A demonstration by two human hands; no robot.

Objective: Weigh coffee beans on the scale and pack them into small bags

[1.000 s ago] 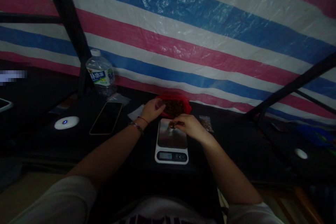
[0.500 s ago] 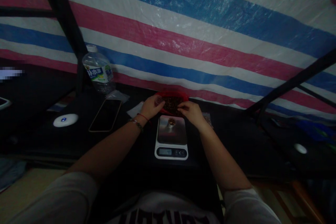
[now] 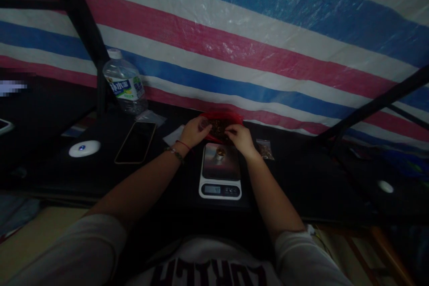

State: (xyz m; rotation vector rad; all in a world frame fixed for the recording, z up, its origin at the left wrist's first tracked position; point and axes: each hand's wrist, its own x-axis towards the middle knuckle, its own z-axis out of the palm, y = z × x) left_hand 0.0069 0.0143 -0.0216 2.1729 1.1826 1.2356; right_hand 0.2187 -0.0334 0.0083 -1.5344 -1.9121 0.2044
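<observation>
Ahead of me a red basket (image 3: 238, 119) holds many small brown pieces (image 3: 218, 128). My left hand (image 3: 193, 131) is closed around a small clear cup (image 3: 203, 123) at the basket's left edge. Over the right side of the brown pieces, my right hand (image 3: 241, 139) has its thumb and fingers pinched together; what they hold, if anything, is too small to make out. Between my forearms lies a white kitchen scale (image 3: 220, 191) with a metal plate and a lit display. A small round container (image 3: 220, 153) with brownish contents stands on its plate.
A small zip bag (image 3: 265, 149) of brown pieces lies right of my right hand. On the left are a phone (image 3: 136, 142), a white oval device (image 3: 84, 148), a large clear bottle (image 3: 124, 82) and plastic bags (image 3: 173, 136). Striped sheeting (image 3: 234, 53) hangs behind, with black frame bars.
My right hand has shifted slightly left and inward over the brown pieces, and the zip bag beside it shows more fully. My left hand still holds the clear cup. The camera view has tilted a little.
</observation>
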